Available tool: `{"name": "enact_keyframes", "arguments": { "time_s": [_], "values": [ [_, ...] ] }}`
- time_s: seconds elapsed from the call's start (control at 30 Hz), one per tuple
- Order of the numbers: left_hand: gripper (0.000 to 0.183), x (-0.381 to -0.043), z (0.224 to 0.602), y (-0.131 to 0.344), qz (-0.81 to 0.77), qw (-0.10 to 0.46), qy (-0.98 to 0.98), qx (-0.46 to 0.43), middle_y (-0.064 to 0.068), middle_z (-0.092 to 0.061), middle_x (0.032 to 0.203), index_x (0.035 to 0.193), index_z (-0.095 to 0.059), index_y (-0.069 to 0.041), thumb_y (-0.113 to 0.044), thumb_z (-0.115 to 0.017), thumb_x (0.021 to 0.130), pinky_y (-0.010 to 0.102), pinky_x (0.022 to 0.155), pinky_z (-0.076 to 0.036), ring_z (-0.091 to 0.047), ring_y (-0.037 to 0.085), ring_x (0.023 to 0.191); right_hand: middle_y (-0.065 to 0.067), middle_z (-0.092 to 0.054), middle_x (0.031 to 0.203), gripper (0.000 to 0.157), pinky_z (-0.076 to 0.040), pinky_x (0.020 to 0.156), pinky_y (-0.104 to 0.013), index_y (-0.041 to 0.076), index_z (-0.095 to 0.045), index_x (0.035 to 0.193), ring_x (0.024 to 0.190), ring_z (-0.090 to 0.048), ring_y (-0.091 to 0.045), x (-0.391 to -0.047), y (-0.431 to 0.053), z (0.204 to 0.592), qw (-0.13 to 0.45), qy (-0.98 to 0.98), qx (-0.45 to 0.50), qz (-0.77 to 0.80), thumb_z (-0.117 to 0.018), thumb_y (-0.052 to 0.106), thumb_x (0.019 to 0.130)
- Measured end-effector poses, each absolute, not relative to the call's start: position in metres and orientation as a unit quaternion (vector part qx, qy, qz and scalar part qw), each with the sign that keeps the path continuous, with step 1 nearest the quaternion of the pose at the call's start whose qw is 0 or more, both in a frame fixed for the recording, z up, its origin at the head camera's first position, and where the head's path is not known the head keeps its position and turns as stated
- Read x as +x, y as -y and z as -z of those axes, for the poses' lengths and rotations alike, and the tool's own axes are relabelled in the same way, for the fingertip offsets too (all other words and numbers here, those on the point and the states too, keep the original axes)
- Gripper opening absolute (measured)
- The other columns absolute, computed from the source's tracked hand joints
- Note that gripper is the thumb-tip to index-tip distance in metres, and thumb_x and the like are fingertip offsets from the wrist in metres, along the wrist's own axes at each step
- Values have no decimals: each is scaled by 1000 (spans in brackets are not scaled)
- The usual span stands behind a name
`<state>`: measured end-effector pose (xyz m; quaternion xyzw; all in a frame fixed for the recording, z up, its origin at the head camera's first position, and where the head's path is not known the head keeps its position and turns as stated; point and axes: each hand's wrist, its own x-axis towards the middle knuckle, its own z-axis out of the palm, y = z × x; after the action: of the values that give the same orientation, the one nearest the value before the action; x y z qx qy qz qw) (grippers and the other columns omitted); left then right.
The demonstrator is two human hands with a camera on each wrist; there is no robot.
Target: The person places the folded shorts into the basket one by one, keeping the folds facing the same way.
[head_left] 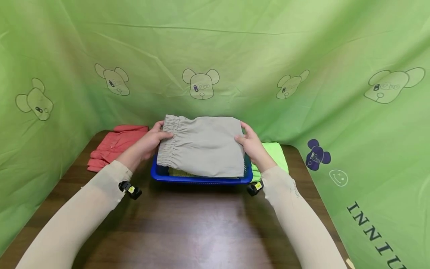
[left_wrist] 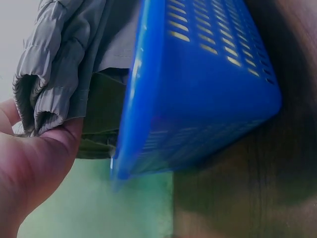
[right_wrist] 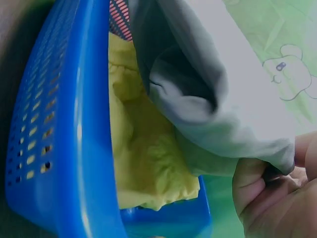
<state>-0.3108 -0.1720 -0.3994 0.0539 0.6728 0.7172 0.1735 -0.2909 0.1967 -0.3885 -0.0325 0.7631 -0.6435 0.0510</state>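
Observation:
Folded grey pants point(head_left: 208, 145) with a gathered elastic waistband lie level over a blue plastic basket point(head_left: 201, 181). At the waistband end my left hand point(head_left: 150, 142) grips them, thumb on top. The right hand point(head_left: 252, 145) pinches the opposite end between thumb and fingers. In the right wrist view the folded layers hang above the basket, apart from a folded yellow garment point(right_wrist: 143, 144) inside it. A dark green cloth point(left_wrist: 101, 106) shows under the grey layers in the left wrist view; whether it belongs to them I cannot tell.
Folded red clothing point(head_left: 115, 145) lies on the brown wooden table point(head_left: 188, 231), left of the basket. A bright green folded garment point(head_left: 276, 155) sits to its right, partly behind my right forearm. Green curtain cloth point(head_left: 235, 48) with bear drawings encloses the back and sides.

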Motion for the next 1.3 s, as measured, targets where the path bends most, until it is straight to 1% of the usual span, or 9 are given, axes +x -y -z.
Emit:
{"name": "enact_keyframes", "arguments": {
  "time_s": [0.17,0.4,0.6,0.8,1.0,1.13,1.23,1.3],
  "values": [
    [65,-317,405,172,-718,179,-672,42,3,-55,118,152,-14,-23,-8,-55,103,30,75,-57,-67,13,87,-26,-59,135,68,-57,81,-35,25,-21,164,97,-67,-20,-298,-197,391,58,-776,-38,626,-51,6,106],
    [71,-321,408,174,-720,186,-668,33,4,-54,119,155,-8,-21,-8,-55,103,30,75,-57,-67,12,86,-27,-61,130,71,-58,77,-34,27,-16,165,89,-69,-16,-302,-197,393,81,-778,-44,621,-50,7,106],
    [69,-320,414,170,-719,191,-668,28,6,-52,121,154,-8,-22,-9,-53,104,31,75,-57,-67,13,87,-26,-61,130,71,-57,79,-35,28,-15,165,90,-69,-17,-303,-200,398,87,-783,-39,614,-49,8,106],
    [69,-319,416,169,-717,193,-670,19,7,-52,121,155,-8,-23,-8,-53,103,32,75,-58,-67,14,87,-28,-60,130,73,-58,76,-35,25,-11,166,85,-69,-15,-304,-200,401,106,-786,-44,607,-48,6,106],
    [70,-323,418,168,-711,185,-679,17,8,-51,123,155,-9,-20,-7,-53,103,32,76,-57,-65,15,89,-27,-58,132,73,-55,72,-30,20,-11,166,85,-65,-14,-308,-200,403,119,-797,-38,591,-50,7,105],
    [71,-324,418,165,-703,190,-685,10,10,-49,126,155,-7,-19,-7,-53,102,31,76,-56,-65,15,89,-23,-58,131,73,-50,63,-26,17,-10,165,78,-61,-12,-308,-202,406,137,-805,-30,576,-50,8,105],
    [71,-324,419,165,-697,192,-691,1,12,-49,127,155,-7,-18,-6,-53,102,31,76,-56,-65,15,88,-23,-59,128,71,-43,53,-24,15,-12,165,66,-57,-10,-307,-202,409,145,-809,-32,569,-50,8,105],
    [72,-324,419,165,-692,191,-696,-5,12,-49,127,155,-6,-17,-5,-53,102,30,75,-56,-65,15,88,-24,-60,128,70,-40,49,-24,13,-14,165,57,-52,-10,-307,-202,410,146,-813,-35,563,-50,8,105]
  ]
}}
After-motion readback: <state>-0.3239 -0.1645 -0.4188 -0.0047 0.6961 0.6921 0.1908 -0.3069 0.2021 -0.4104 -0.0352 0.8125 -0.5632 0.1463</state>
